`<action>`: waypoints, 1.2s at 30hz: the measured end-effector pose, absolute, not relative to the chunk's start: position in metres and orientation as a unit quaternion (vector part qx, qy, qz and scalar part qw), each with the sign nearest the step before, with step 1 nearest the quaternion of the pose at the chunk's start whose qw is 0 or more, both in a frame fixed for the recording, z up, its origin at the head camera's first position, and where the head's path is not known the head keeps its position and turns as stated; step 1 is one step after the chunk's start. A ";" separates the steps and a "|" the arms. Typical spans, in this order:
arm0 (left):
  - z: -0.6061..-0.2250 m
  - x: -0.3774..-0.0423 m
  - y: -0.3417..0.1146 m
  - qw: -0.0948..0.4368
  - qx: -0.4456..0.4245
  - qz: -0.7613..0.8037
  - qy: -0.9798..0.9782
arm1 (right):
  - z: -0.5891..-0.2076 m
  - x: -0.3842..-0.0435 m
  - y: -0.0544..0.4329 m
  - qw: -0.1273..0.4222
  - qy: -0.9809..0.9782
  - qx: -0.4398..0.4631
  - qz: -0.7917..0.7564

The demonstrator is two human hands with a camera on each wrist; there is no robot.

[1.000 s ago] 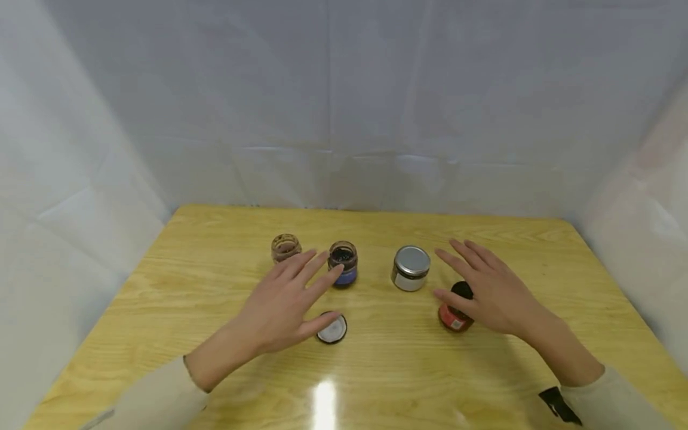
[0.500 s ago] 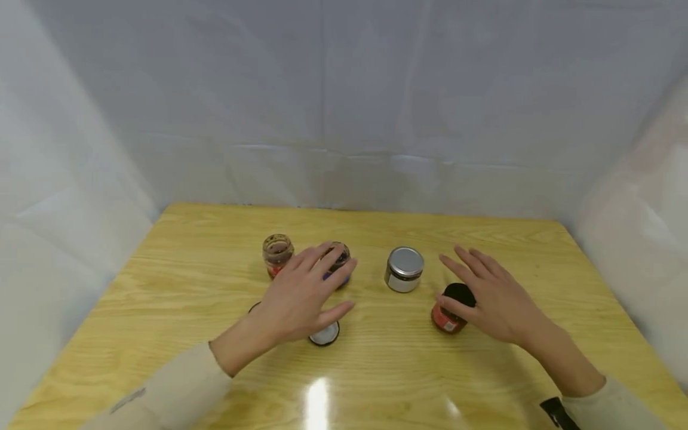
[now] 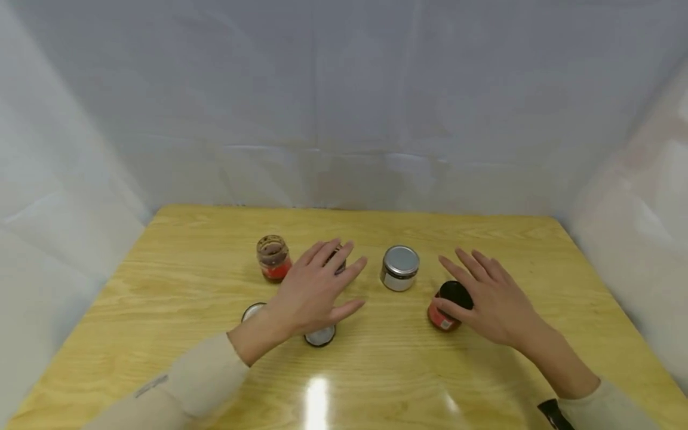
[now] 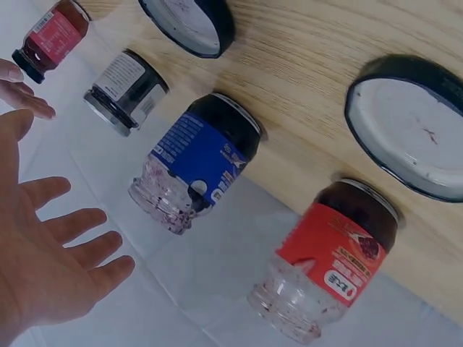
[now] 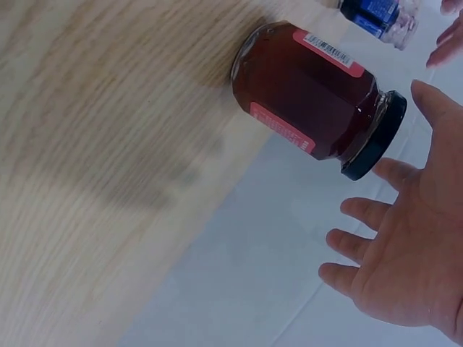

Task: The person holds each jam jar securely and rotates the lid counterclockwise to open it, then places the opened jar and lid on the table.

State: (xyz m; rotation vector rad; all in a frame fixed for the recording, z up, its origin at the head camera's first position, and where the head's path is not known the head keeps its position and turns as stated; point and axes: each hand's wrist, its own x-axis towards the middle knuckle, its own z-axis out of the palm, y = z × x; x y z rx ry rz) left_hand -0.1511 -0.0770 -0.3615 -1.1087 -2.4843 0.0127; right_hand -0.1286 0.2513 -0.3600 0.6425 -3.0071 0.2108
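My left hand (image 3: 314, 292) hovers with spread fingers over the open blue-labelled jar (image 4: 199, 159), hiding most of it in the head view. To its left stands an open jar with a red label (image 3: 273, 260), its glass smeared inside. Two upturned lids, one left lid (image 3: 252, 310) and one right lid (image 3: 321, 336), lie partly under my left wrist. My right hand (image 3: 494, 301), fingers spread and holding nothing, hangs close over a dark red jar (image 5: 311, 90) capped with a black lid (image 5: 376, 137). Between the hands stands a short jar with a silver lid (image 3: 401, 261).
All the jars stand on a yellow wood-grain table (image 3: 376, 382). A pale sheet (image 3: 344, 107) hangs behind the table's far edge, and similar sheets close off both sides.
My left hand has moved right across the blue-labelled jar, uncovering the red-labelled jar and the left lid. My right hand stays over the black-lidded jar. The view has shifted slightly right.
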 end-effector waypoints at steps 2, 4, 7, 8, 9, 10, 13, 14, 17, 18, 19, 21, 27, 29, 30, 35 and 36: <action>-0.363 -0.152 -0.074 0.205 -0.397 0.005 -0.895 | -0.361 -0.127 0.251 0.031 -0.977 0.201 0.068; -0.364 -0.153 -0.071 0.204 -0.397 0.003 -0.895 | -0.362 -0.125 0.250 0.030 -0.978 0.195 0.068; -0.367 -0.153 -0.065 0.207 -0.398 -0.009 -0.894 | -0.363 -0.122 0.250 0.028 -0.979 0.188 0.069; -0.368 -0.153 -0.062 0.209 -0.398 -0.013 -0.893 | -0.363 -0.121 0.250 0.028 -0.980 0.186 0.068; -0.368 -0.153 -0.060 0.215 -0.398 -0.018 -0.892 | -0.363 -0.120 0.250 0.029 -0.980 0.184 0.068; -0.369 -0.154 -0.057 0.220 -0.400 -0.024 -0.889 | -0.363 -0.119 0.250 0.029 -0.981 0.182 0.068; -0.370 -0.152 -0.050 0.221 -0.402 -0.045 -0.888 | -0.364 -0.116 0.250 0.030 -0.981 0.180 0.067; -0.370 -0.152 -0.048 0.218 -0.403 -0.053 -0.887 | -0.364 -0.116 0.250 0.030 -0.981 0.179 0.067; -0.372 -0.150 -0.041 0.205 -0.404 -0.087 -0.887 | -0.365 -0.114 0.249 0.034 -0.981 0.179 0.065; -0.372 -0.149 -0.039 0.199 -0.402 -0.100 -0.888 | -0.366 -0.114 0.249 0.037 -0.981 0.180 0.064; -0.373 -0.148 -0.036 0.191 -0.398 -0.114 -0.890 | -0.366 -0.113 0.248 0.041 -0.980 0.182 0.064; -0.375 -0.147 -0.032 0.174 -0.384 -0.142 -0.895 | -0.366 -0.112 0.247 0.048 -0.979 0.186 0.062; -0.380 -0.144 -0.020 0.089 -0.314 -0.221 -0.919 | -0.365 -0.109 0.245 0.056 -0.977 0.194 0.063; -0.383 -0.146 -0.018 0.066 -0.295 -0.244 -0.921 | -0.366 -0.109 0.245 0.060 -0.977 0.192 0.064; -0.385 -0.147 -0.017 0.059 -0.288 -0.252 -0.922 | -0.366 -0.108 0.245 0.062 -0.977 0.192 0.064; -0.393 -0.156 -0.012 0.023 -0.260 -0.302 -0.917 | -0.366 -0.107 0.245 0.057 -0.977 0.192 0.071; -0.395 -0.157 -0.011 0.013 -0.254 -0.313 -0.915 | -0.366 -0.107 0.245 0.054 -0.977 0.192 0.073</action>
